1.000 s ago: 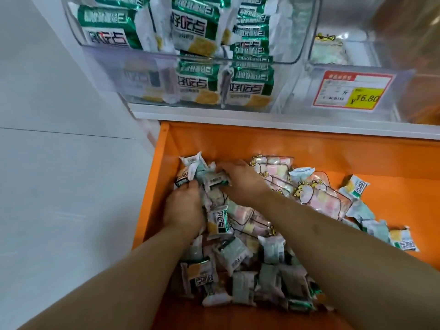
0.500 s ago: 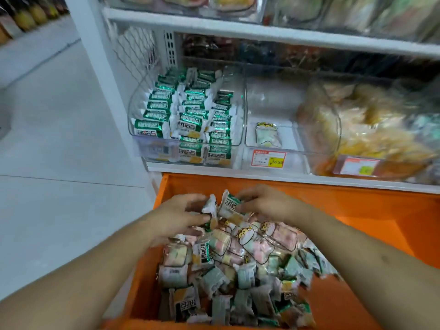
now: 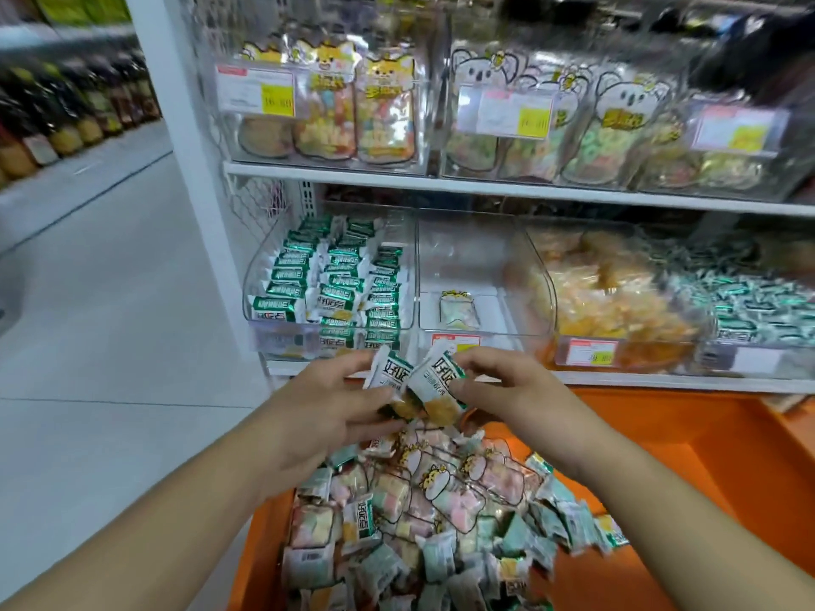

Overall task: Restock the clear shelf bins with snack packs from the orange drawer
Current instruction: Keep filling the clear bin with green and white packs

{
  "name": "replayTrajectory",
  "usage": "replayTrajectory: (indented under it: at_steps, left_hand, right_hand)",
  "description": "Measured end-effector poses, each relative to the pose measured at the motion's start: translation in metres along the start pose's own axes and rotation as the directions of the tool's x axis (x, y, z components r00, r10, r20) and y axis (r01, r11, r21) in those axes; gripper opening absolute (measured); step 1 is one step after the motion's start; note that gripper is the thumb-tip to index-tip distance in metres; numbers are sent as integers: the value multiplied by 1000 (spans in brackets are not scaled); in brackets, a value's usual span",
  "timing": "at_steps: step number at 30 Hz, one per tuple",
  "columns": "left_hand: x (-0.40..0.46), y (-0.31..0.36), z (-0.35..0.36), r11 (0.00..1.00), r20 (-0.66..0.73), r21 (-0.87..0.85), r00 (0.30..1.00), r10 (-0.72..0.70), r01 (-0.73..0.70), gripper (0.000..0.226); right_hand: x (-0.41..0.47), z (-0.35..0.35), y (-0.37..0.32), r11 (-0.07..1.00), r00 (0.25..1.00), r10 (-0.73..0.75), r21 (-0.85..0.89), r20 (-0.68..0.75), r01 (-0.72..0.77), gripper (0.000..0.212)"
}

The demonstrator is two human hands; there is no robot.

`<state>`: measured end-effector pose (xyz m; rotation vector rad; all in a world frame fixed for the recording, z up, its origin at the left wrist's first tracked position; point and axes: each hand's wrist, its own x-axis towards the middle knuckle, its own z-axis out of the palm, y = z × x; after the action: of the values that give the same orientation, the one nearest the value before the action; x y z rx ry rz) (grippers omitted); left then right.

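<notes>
The white shelf unit (image 3: 397, 174) fills the upper half of the view, from 10 to 2 o'clock. On its top board stand clear bins with tall animal-print pouches (image 3: 383, 112). On the lower board, the clear bin at 11 o'clock (image 3: 264, 319) is nearly full of green-and-white snack packs (image 3: 339, 297) in rows. The clear bin just right of it, at 12 o'clock (image 3: 507, 266), contains only one small pastel pack (image 3: 458, 308). Further right, at 2 o'clock, a bin of yellow-orange packs (image 3: 608, 297) and a blurred bin of green packs (image 3: 758, 306).

The orange drawer (image 3: 688, 438) is open at 5 to 6 o'clock, below the lower board. Inside it lies a loose pile of packs (image 3: 419, 522), pastel ones mixed with green-and-white ones.

Both hands are above the pile, in the centre. The left hand (image 3: 326, 412) holds one green-and-white pack (image 3: 386, 377) with thumb and fingers curled on it. The right hand (image 3: 511, 390) pinches a second pack (image 3: 436, 385); the two packs overlap.
</notes>
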<state>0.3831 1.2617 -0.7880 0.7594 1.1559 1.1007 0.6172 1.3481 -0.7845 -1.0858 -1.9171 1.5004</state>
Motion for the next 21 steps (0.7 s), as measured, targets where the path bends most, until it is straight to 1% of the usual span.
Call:
replayTrajectory:
  at_steps: [1,2,5,8,11,13,15,18,21]
  left_hand:
    - [2,1,1,1000,-9,-12,1000,0,0,38]
    - [4,1,1,1000,-25,-19,1000,3,-3,37]
    - [12,4,2,1000,-68,-3,998,8,-9,32]
    - [22,6,3,1000,-59,25,998,0,1,29]
    - [32,8,-1,999,-38,-35,999,-24,23,36]
    - [36,6,-4,999,-14,48,1000,-18,18,45]
    - [38,4,-7,993,-19,116,1000,-10,12,47]
    - [41,4,-11,997,-47,80,999,-18,22,40]
    - [42,10,-18,1000,-33,17,999,-20,21,43]
  right_hand:
    - [3,0,3,999,999,-22,-27,-30,22,25]
    - [5,1,2,998,998,-44,-58,-54,41,29]
    - [15,-1,4,989,988,-123,-90,-90,115,17]
    - [24,0,5,979,980,-167,-134,-108,152,14]
    - [32,3,7,961,971,-194,-228,-141,159,12]
    - [37,4,8,941,967,-213,-296,-139,165,13]
    - [41,7,8,919,963,-238,-350,-123,183,14]
    - [49,13,7,906,965,-241,-379,-99,187,13]
    - [55,18,2,922,976,-201,-353,-82,161,14]
